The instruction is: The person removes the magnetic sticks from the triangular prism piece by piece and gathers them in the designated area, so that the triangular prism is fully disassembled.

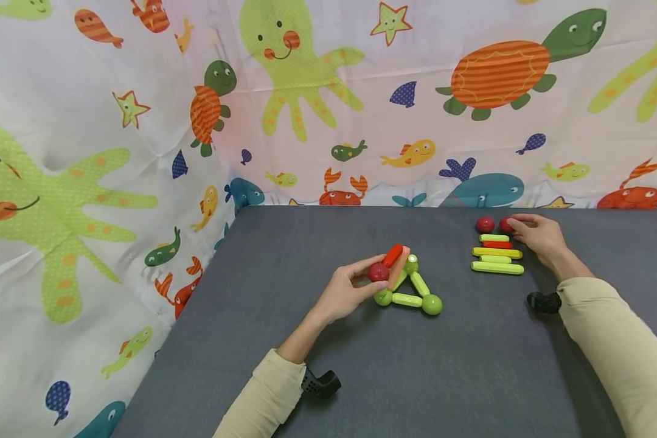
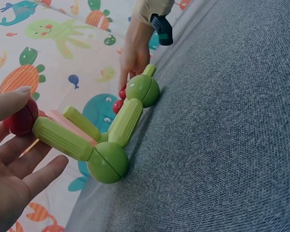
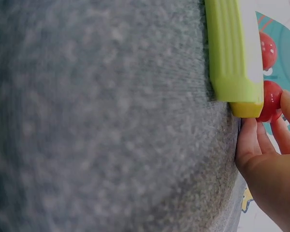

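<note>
My left hand [image 1: 340,294] pinches a red ball [image 1: 378,272] between thumb and fingers, above the near-left corner of a triangle of light-green rods [image 1: 407,300] and green balls [image 1: 432,305]. In the left wrist view, a green rod [image 2: 63,138] runs from that red ball down to a green corner ball [image 2: 108,162]. A red rod [image 1: 392,255] and a peach rod [image 1: 399,268] slant up beside the held ball. At the back right, my right hand [image 1: 542,238] pinches another red ball [image 3: 270,101] with thumb and fingertips, low by the table.
A third red ball [image 1: 485,224] lies left of the right hand. In front of it, several rods lie in a row: light green [image 1: 497,267], yellow [image 1: 497,252] and red [image 1: 497,245]. A sea-animal curtain [image 1: 317,79] hangs behind the grey table [image 1: 471,377].
</note>
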Demonstrator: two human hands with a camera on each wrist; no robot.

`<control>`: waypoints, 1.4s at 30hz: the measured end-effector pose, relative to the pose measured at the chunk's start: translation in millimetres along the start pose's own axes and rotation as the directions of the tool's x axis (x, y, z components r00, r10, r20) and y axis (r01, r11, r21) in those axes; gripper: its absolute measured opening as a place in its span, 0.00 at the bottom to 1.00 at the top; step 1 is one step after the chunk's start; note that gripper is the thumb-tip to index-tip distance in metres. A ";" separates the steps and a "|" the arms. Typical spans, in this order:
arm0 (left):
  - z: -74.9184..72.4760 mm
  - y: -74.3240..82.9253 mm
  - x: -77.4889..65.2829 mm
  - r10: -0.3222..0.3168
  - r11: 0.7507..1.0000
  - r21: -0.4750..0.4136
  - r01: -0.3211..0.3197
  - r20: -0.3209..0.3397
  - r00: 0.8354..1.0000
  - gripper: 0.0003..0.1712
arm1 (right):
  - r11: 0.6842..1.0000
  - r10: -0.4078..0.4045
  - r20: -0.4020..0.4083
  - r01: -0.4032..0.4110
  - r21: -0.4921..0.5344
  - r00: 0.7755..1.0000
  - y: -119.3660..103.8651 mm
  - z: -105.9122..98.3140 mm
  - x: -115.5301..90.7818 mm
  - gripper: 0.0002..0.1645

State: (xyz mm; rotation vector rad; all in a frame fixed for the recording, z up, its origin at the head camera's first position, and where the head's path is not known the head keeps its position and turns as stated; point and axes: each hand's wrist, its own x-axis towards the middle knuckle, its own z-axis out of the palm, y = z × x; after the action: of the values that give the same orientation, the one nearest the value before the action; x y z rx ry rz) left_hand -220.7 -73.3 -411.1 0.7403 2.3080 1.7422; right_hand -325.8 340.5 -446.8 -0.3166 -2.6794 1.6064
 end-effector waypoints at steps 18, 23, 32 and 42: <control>-1.6 -0.7 -2.3 0.008 1.000 -0.002 -0.008 -0.010 1.000 0.29 | 0.998 -0.005 -0.004 0.005 -0.069 1.000 -5.0 4.5 1.9 0.42; -1.8 -1.5 -1.8 0.014 1.000 -0.008 -0.014 -0.008 1.000 0.29 | 1.000 0.007 -0.009 -0.007 0.008 1.000 -5.0 3.7 1.1 0.43; -1.5 -1.5 -1.8 0.015 1.000 -0.008 -0.015 -0.010 1.000 0.29 | 0.976 0.047 -0.006 -0.045 0.212 0.999 -1.0 1.0 1.7 0.43; -2.2 -1.2 -1.4 0.022 1.000 0.003 -0.022 -0.010 1.000 0.29 | 0.885 0.142 -0.097 -0.082 0.459 0.985 -5.5 -4.4 -7.7 0.32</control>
State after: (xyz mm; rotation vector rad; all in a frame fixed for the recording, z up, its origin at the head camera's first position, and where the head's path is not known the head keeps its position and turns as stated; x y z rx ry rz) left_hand -220.8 -76.2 -411.8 0.7622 2.3181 1.7560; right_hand -318.8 340.5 -439.1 -0.5472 -2.1374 2.0962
